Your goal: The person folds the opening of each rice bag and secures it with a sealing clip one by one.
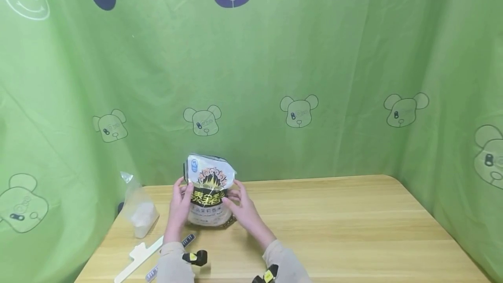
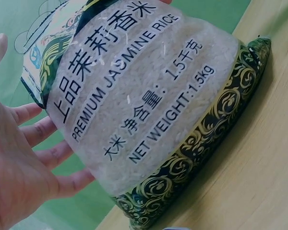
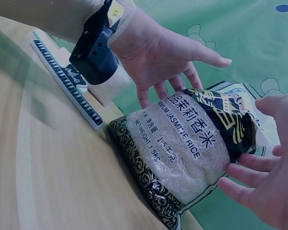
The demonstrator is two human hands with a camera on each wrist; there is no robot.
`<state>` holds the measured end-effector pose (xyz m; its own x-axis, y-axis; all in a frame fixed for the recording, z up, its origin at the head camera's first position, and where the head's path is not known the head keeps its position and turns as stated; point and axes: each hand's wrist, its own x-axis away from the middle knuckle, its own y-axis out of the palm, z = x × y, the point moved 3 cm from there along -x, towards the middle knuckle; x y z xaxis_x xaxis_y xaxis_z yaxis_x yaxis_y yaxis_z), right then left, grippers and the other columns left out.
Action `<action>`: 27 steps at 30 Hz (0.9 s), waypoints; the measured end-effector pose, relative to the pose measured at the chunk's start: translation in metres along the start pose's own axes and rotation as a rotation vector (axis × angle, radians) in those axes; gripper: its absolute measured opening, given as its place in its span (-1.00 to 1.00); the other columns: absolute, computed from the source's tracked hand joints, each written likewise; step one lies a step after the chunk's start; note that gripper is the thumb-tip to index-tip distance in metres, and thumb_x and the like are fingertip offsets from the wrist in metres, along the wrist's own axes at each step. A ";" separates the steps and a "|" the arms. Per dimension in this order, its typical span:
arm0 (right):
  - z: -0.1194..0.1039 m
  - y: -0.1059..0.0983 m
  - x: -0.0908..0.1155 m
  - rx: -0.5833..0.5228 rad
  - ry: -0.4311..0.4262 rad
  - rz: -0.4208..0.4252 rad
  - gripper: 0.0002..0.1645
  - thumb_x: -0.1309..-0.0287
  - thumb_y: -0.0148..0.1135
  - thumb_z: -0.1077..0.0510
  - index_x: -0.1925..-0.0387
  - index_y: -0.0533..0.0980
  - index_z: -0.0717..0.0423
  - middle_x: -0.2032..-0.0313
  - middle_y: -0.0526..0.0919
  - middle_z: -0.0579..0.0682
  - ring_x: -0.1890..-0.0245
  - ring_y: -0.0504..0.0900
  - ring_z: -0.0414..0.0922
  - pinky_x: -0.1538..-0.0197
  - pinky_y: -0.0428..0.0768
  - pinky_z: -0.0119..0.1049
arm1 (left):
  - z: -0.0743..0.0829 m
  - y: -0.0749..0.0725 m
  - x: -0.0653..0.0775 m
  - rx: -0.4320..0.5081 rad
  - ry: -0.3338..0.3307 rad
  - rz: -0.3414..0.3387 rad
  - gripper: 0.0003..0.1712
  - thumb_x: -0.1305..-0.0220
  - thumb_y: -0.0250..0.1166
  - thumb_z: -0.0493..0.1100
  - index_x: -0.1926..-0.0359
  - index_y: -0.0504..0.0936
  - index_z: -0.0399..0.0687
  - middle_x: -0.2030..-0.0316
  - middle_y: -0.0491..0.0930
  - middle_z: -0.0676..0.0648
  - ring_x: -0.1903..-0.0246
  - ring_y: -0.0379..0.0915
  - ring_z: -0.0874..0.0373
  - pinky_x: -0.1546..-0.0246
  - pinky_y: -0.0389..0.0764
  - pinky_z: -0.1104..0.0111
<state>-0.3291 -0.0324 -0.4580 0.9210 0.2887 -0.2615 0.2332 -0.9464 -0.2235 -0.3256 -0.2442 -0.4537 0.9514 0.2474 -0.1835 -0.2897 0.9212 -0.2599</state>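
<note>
Head view gives us a printed jasmine rice bag (image 1: 209, 202) standing upright on the wooden bench (image 1: 353, 230), near its far edge, between the left hand (image 1: 180, 208) and the right hand (image 1: 244, 214). Each grip is spread: the wrist views show us fairly straight fingers with their tips at the bag's sides, and no thumb clamped down. Off to our left sits a clear bag of white contents (image 1: 143, 218); nearer us lie a pale bar with a tab (image 1: 138, 257) and a piano-patterned strip (image 1: 189, 240). We judge the step in hand to be steadying the rice upright. Our next move probably calls for even pressure from both sides, since loose grain could slump.
</note>
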 end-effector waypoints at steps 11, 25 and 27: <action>0.001 -0.018 -0.003 -0.004 0.016 0.060 -0.18 -0.30 0.16 -0.04 -0.44 0.05 0.11 -0.20 0.51 0.28 -0.20 0.51 0.19 -0.28 0.46 0.14 | 0.009 0.012 0.002 -0.016 0.045 -0.044 -0.21 -0.43 0.00 0.23 -0.49 -0.01 0.00 -0.32 0.30 -0.40 -0.27 0.31 -0.33 -0.28 0.30 -0.23; 0.005 -0.047 -0.005 0.033 0.074 0.170 -0.33 -0.36 0.09 -0.04 -0.37 0.16 0.12 -0.06 0.62 0.26 -0.06 0.61 0.15 -0.17 0.57 0.06 | 0.010 0.035 0.000 -0.012 0.071 -0.083 -0.19 -0.39 0.04 0.28 -0.47 0.03 0.03 -0.32 0.32 -0.38 -0.26 0.34 -0.31 -0.25 0.38 -0.18; 0.005 -0.051 -0.006 0.055 0.077 0.193 -0.35 -0.37 0.07 -0.05 -0.35 0.19 0.13 -0.03 0.64 0.26 -0.04 0.63 0.15 -0.17 0.57 0.07 | 0.009 0.038 0.000 -0.014 0.079 -0.091 -0.20 -0.39 0.04 0.26 -0.47 0.03 0.03 -0.32 0.32 -0.38 -0.25 0.35 -0.31 -0.25 0.38 -0.18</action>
<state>-0.3476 0.0147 -0.4495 0.9686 0.0889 -0.2322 0.0347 -0.9731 -0.2276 -0.3358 -0.2066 -0.4547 0.9627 0.1384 -0.2326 -0.2048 0.9343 -0.2917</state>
